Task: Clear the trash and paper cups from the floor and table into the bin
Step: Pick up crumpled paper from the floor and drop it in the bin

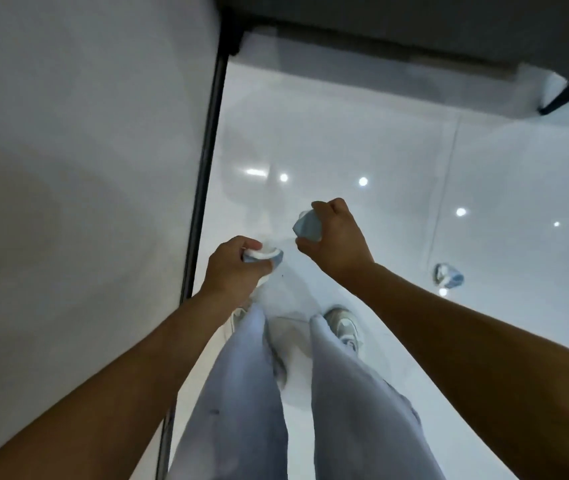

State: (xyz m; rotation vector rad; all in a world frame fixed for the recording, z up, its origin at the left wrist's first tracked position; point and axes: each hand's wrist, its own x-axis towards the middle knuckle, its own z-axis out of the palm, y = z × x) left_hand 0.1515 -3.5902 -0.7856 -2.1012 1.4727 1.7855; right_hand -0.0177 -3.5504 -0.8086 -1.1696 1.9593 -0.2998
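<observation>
Cups are gripped, one (263, 257) by the left hand (232, 268), another (307, 226) by the right hand (336, 237); a third (448, 275) is left on the floor (362, 140).

Left hand (232, 263) grips a crumpled blue-and-white paper cup (264, 258); right hand (335, 237) grips a crushed pale-blue paper cup (307, 225). A third crumpled blue-and-white cup (448, 275) lies on the glossy white tiled floor (345, 133), beside the white table's black edge (206, 150).

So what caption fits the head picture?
Each hand, left hand and right hand, grips a crushed cup; another cup waits.

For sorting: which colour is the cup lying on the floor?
Light blue and white cup, head view.
</observation>
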